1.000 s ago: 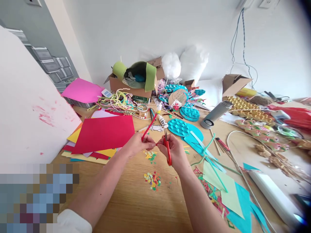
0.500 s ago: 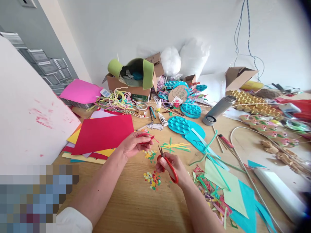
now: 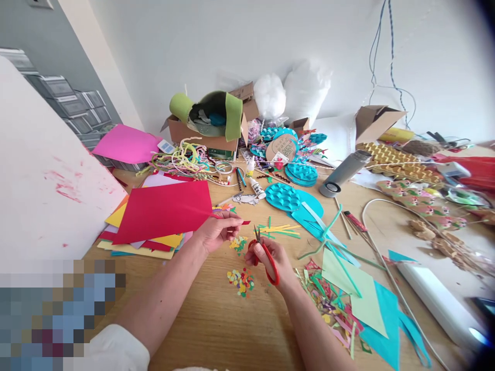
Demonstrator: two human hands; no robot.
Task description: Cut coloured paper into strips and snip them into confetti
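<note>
Between the fingertips of my left hand (image 3: pixel 219 232) is a thin red paper strip (image 3: pixel 246 222), its end sticking out to the right. My right hand (image 3: pixel 273 257) is closed round the red-handled scissors (image 3: pixel 274 268), blades pointing up and away, apart from the strip. Below the hands lies a small pile of round paper dots (image 3: pixel 240 281) in yellow, red, green and orange. Small yellow and green paper bits (image 3: pixel 237 244) lie just under the left hand. Beyond the scissors are narrow yellow and green paper strips (image 3: pixel 284 230).
Coloured paper sheets, red on top (image 3: pixel 166 208), are stacked at left. Paper scraps (image 3: pixel 332 304) and green sheets (image 3: pixel 353 283) lie at right. A grey thermos (image 3: pixel 345 172), glue bottles (image 3: pixel 257 188) and blue textured ovals (image 3: pixel 282 197) stand or lie farther back. A white cable (image 3: pixel 365 216) curves at right.
The red strip in my left hand now sticks out straight to the right; before, a thin curled piece showed there. The scissors, still in my right hand, have tilted more upright.
</note>
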